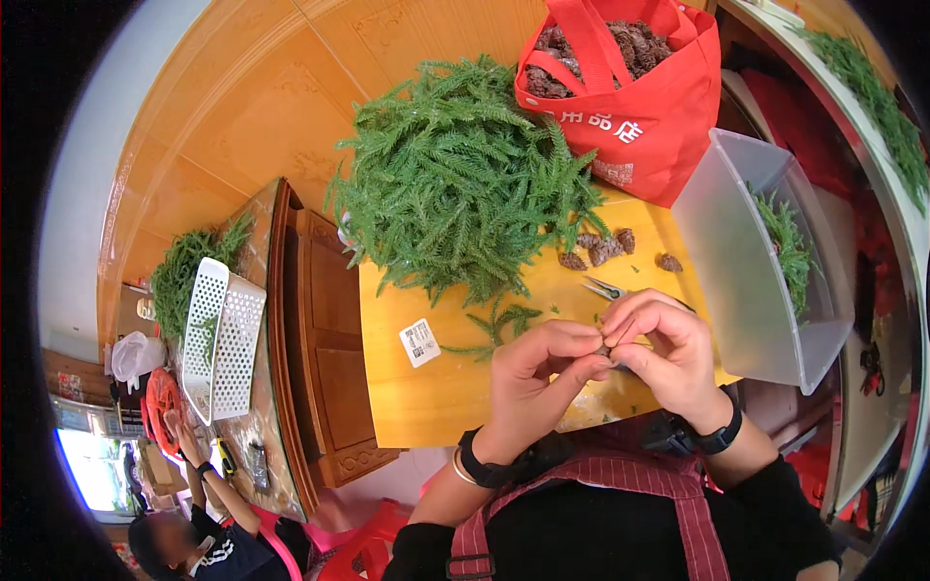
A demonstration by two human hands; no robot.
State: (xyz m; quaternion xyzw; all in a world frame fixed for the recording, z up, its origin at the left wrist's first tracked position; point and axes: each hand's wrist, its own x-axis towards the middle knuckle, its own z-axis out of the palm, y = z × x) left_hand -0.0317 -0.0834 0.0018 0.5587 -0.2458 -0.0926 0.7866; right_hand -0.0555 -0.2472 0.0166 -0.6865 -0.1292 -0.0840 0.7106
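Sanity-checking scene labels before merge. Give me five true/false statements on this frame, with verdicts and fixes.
1. The red bag holds brown pine cones. True.
2. The right hand is inside the translucent bin. False: it meets the left hand over the yellow table, both pinching a small item.
3. The white label lies on the table. True.
4. The metal-tipped tool is in the left hand. False: it lies on the table beyond the right hand.
5. The white perforated basket stands left of the yellow table. True.
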